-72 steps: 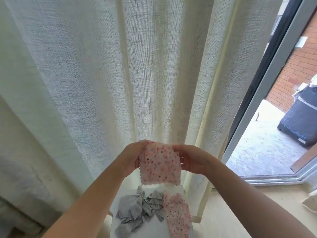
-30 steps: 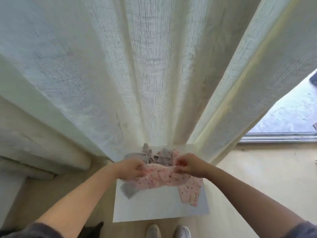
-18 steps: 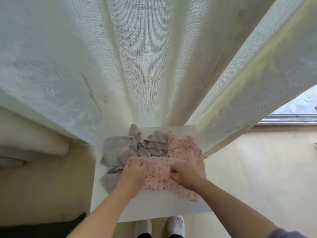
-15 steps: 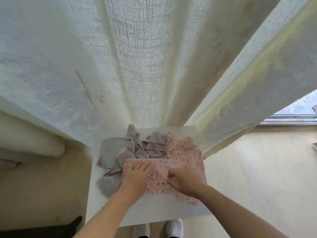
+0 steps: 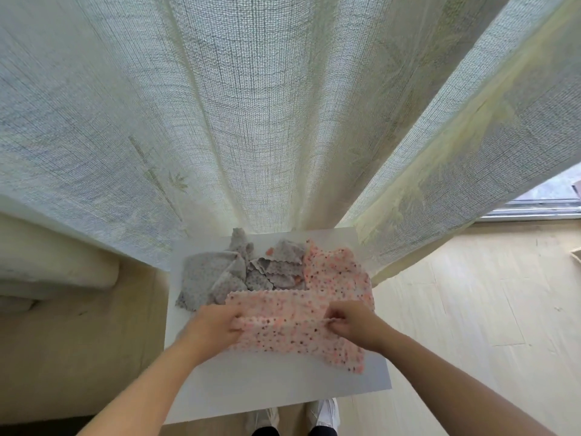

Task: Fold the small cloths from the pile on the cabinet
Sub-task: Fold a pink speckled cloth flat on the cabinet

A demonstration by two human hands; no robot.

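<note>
A pink spotted cloth (image 5: pixel 283 322) lies across the white cabinet top (image 5: pixel 276 385), with a fold running from one hand to the other. My left hand (image 5: pixel 213 325) pinches its left edge and my right hand (image 5: pixel 349 322) pinches its right edge. Behind it sits a pile of crumpled grey cloths (image 5: pixel 239 272). Another pink spotted cloth (image 5: pixel 333 272) lies at the right of the pile and runs under the one I hold.
A pale woven curtain (image 5: pixel 251 121) hangs right behind the cabinet and touches its back edge. Light wooden floor (image 5: pixel 471 309) spreads to the right. A window track (image 5: pixel 534 212) shows at far right. My white shoes (image 5: pixel 292 416) stand below the front edge.
The pink cloth came down from mid-air onto the cabinet top. Both hands went from flat on it to pinching its sides and lifting a fold toward me.
</note>
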